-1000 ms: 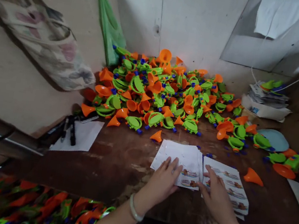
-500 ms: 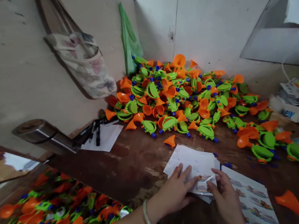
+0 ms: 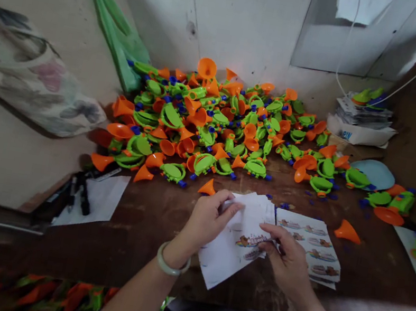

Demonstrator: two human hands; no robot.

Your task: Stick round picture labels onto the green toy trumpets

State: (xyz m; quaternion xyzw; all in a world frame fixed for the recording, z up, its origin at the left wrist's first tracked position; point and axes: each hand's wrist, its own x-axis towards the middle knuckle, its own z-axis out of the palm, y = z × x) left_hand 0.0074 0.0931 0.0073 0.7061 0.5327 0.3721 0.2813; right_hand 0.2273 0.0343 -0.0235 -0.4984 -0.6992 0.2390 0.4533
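Note:
My left hand (image 3: 207, 219) grips the upper edge of a white sticker sheet (image 3: 227, 250), which is lifted and tilted off the brown table (image 3: 155, 226). My right hand (image 3: 285, 255) pinches a small printed sticker (image 3: 253, 240) at the sheet's right side. Under the sheet lies a stack of white sheets (image 3: 259, 207). Just right of it lies a sheet of printed stickers (image 3: 309, 243). A pale bangle (image 3: 170, 264) is on my left wrist.
A large heap of green, orange and blue toy trumpets (image 3: 213, 124) fills the table's back. A loose orange cone (image 3: 346, 231) lies right of the stickers. Paper and black pens (image 3: 82, 197) are at left, a paper stack (image 3: 360, 123) at back right, more toys (image 3: 46, 296) below the table.
My left hand has gone from lying flat on the stack to gripping one sheet and lifting it. My right hand has taken hold of a sticker. The camera swung left, then back.

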